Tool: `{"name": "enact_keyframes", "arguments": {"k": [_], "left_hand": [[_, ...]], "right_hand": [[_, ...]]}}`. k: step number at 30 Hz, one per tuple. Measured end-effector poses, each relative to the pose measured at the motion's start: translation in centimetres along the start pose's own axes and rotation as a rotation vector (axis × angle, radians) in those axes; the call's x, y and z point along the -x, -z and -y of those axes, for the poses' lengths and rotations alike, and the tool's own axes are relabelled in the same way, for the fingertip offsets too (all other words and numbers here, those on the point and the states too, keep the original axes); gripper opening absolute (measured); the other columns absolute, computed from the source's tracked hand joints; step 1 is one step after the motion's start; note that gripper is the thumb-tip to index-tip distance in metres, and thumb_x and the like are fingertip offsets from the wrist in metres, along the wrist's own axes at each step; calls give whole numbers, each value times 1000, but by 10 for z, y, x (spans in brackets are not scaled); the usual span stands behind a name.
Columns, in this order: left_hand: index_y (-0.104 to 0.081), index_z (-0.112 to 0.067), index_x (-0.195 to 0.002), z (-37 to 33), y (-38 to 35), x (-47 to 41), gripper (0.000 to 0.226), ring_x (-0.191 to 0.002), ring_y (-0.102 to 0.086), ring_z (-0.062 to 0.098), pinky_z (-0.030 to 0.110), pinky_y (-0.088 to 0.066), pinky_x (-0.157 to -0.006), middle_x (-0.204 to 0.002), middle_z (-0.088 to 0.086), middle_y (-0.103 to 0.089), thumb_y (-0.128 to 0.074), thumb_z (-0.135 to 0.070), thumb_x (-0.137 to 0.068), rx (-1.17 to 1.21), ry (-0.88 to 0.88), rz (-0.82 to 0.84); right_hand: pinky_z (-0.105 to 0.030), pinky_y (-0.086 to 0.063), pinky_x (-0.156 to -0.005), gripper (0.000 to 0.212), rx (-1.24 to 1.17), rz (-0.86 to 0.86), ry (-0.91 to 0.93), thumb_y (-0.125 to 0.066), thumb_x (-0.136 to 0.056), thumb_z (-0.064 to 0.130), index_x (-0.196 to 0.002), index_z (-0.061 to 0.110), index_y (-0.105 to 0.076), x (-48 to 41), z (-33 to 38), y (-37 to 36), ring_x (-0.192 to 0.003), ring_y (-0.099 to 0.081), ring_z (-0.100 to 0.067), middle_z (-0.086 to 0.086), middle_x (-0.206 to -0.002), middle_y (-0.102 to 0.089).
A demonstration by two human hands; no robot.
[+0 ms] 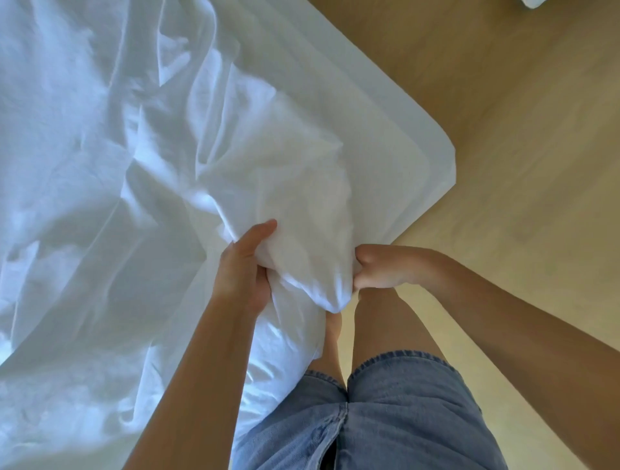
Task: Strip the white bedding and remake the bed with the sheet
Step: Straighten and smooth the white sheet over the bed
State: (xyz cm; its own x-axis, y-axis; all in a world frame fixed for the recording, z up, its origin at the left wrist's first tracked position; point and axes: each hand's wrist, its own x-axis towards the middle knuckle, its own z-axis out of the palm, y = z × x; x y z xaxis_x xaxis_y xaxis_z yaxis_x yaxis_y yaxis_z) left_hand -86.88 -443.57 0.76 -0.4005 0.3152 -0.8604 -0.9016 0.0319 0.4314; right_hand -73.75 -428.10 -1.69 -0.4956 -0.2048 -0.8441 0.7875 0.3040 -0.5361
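A: Entry 1. Bed (396, 127): takes up the left and centre of the view. Its rounded corner, smooth and white, points right over the floor (510, 141).

B: Where is the sheet?

A: Sheet (100, 174): white, loose and heavily creased, lying across the bed top. One end is gathered into a bunch at the near edge, just short of the corner.

B: And the floor?

A: Light wood, on the right side and beyond the corner.

B: The person?

A: Stands at the near edge in denim shorts (402, 419), with bare legs under the bunch.

B: State of the hands?

A: Left hand (241, 271): thumb on top and fingers curled under the bunch's left side, gripping it. Right hand (382, 268): clenched on the right side, with cloth pinched into the fist. The two are near each other, with the bunch between them.

B: Anything smaller?

A: White scrap (534, 2) at the top edge, cut off by the frame. Possibly cloth, but I cannot tell.
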Motion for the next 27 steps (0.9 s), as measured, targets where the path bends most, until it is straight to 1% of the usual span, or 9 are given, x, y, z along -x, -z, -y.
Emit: {"name": "enact_keyframes", "arguments": {"k": [2, 4, 7, 9, 10, 13, 16, 22, 27], "left_hand": [[-66, -8, -107, -5, -4, 3, 43, -90, -70, 26, 35, -57, -69, -100, 11, -73, -77, -11, -65, -89, -11, 22], [-63, -7, -109, -7, -10, 4, 40, -86, -71, 25, 32, -57, -67, -95, 10, -74, -74, -5, -70, -213, -27, -5], [-65, -10, -100, -5, -21, 9, 19, -78, -72, 21, 28, -57, -63, -86, 6, -74, -65, -6, -82, -277, 13, -8], [-66, -12, -101, -3, -34, 13, 16, -82, -72, 17, 23, -56, -62, -90, 3, -75, -65, -13, -85, -294, 62, 61], [-65, -13, -103, -3, -42, 15, 20, -85, -71, 14, 20, -55, -63, -94, 2, -74, -66, -19, -84, -298, 95, 121], [-61, -17, -118, -7, -61, 19, 54, -104, -66, 14, 22, -53, -81, -114, 2, -69, -59, -50, -75, -359, 196, 306], [-59, -19, -124, -8, -59, 14, 69, -117, -58, 21, 30, -42, -99, -124, 7, -64, -42, -66, -77, -375, 228, 405], [-70, -30, -110, 3, -53, 8, 66, -113, -61, 15, 39, -39, -106, -116, 4, -68, -44, -77, -71, -657, 56, 375], [-66, -32, -114, -2, -37, 17, 80, -111, -61, 10, 33, -45, -99, -114, 1, -68, -30, -85, -66, -846, -50, 339]], "right_hand": [[-20, -41, -58, 31, -182, -212, 51, -44, -87, 8, -64, 24, -57, -5, 11, -5, -56, -50, -4, 14, -56, -56], [-14, -36, -49, 45, -457, -393, 36, -41, -86, 0, -50, 24, -53, -6, 14, -13, -41, -43, 3, 16, -41, -48], [-25, -38, -60, 26, -677, -750, 28, -49, -88, 8, -63, 17, -49, -1, 9, -23, -56, -46, -6, 10, -56, -49], [-30, -44, -72, 6, -699, -1032, 68, -51, -88, 18, -87, 23, -56, 11, 3, -32, -78, -56, -10, 10, -83, -59], [-28, -46, -81, 17, -708, -1135, 122, -52, -86, 25, -103, 27, -55, 20, 3, -37, -94, -57, -10, 9, -101, -60], [-13, -42, -87, 48, -665, -1036, 275, -60, -80, 40, -124, 44, -43, 34, 9, -54, -112, -49, 1, 18, -121, -49], [-8, -32, -86, 76, -494, -845, 138, -70, -80, 35, -143, 30, -29, 18, 10, -56, -117, -37, 3, 20, -127, -35], [-37, -44, -90, 69, -175, -939, 60, -71, -73, 45, -132, 19, -44, -16, 34, -24, -112, -51, -19, 1, -119, -53], [-36, -41, -84, 66, 21, -896, 109, -62, -76, 54, -126, 13, -48, -28, 51, -18, -105, -54, -26, -3, -112, -55]]}}
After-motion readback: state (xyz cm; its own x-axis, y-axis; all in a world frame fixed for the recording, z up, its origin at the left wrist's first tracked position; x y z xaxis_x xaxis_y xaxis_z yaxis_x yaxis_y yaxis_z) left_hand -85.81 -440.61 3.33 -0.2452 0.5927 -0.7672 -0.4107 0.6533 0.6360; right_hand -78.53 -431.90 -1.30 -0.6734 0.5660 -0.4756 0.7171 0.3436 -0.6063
